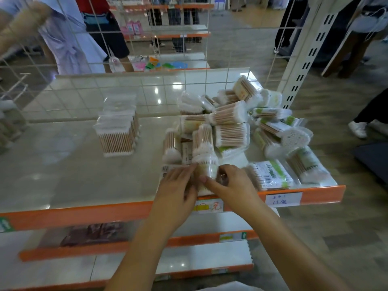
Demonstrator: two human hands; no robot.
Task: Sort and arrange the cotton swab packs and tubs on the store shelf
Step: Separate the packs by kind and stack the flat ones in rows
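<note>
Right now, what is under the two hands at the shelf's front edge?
Between the left hand and right hand lies a clear cotton swab tub. Flat barcoded packs lie beside it; anything beneath the palms is hidden.

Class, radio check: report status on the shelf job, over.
Both hands, left and right, closed on one swab pack at shelf front. Neat stack left. Unsorted pile crowds right.

Likely a shop: price-tagged shelf (84, 213), stocked aisles.

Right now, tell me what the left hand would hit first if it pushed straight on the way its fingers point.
The left hand points up and right, already touching the clear cotton swab tub held with the right hand. Beyond it, probably the jumbled pile of swab packs; depth is unclear.
</note>
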